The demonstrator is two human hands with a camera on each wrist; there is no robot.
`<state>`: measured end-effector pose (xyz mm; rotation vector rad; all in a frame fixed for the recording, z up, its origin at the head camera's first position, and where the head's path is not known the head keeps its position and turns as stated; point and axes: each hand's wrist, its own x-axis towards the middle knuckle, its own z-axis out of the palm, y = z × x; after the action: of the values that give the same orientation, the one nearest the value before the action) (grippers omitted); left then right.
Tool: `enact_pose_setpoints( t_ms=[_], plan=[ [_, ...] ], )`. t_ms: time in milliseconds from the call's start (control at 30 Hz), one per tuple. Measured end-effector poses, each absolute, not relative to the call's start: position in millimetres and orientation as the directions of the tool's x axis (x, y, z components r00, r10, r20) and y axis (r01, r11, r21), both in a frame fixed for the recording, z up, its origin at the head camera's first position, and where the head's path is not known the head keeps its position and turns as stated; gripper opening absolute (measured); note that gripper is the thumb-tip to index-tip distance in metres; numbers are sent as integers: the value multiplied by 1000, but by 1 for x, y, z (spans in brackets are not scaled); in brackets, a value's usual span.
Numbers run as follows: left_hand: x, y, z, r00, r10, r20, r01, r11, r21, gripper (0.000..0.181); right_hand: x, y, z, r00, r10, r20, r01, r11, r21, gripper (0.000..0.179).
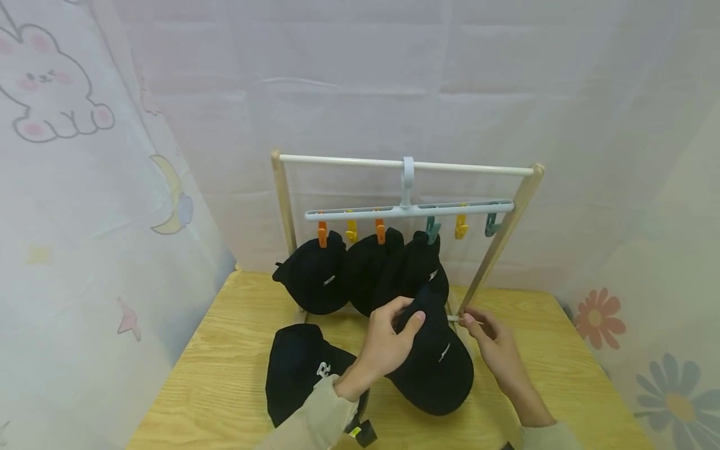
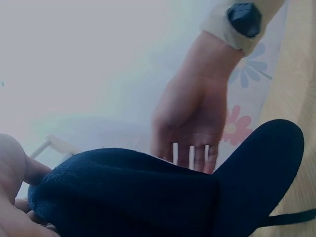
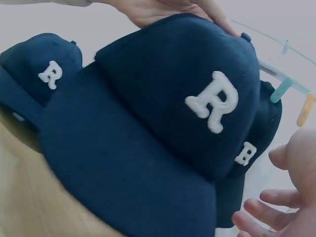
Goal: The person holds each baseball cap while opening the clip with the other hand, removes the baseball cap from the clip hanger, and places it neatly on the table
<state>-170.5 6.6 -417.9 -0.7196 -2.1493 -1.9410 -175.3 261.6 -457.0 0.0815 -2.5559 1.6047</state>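
Cap (image 3: 158,94) in L hand (image 1: 389,337): dk navy, wht R (image 3: 209,96), rounded brim (image 3: 116,153).

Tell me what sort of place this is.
Probably an indoor tabletop set-up, perhaps a corner arranged for filming: a wooden table against a cartoon-and-flower-printed backdrop, with a small rack whose clip hanger holds dark caps.

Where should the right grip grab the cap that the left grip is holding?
I'd try the brim of that cap, bringing the right grip in from the right, where it is. The brim sticks out wide, with its rounded edge uncovered, and the left grip holds the crown, away from it.
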Motion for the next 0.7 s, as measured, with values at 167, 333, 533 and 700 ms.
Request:
enact_pose_setpoints(
  t_ms=[167,333,533,700],
  plan=[
    [-169,7,-420,-875,227,428,451,58,891,21,-161,260,-472,-997,46,61,-33,459,-888,57],
    [-168,9,-420,-873,225,433,456,59,888,21,-149,259,-482,-997,81,-20,55,461,-885,57],
    [-168,9,-420,-874,215,435,455,51,889,21,-139,259,-494,-993,69,-100,119,419,-900,66],
    [-167,10,-421,-872,209,443,462,47,886,21,-130,257,-505,-975,73,-210,222,301,-927,72]
  ],
)
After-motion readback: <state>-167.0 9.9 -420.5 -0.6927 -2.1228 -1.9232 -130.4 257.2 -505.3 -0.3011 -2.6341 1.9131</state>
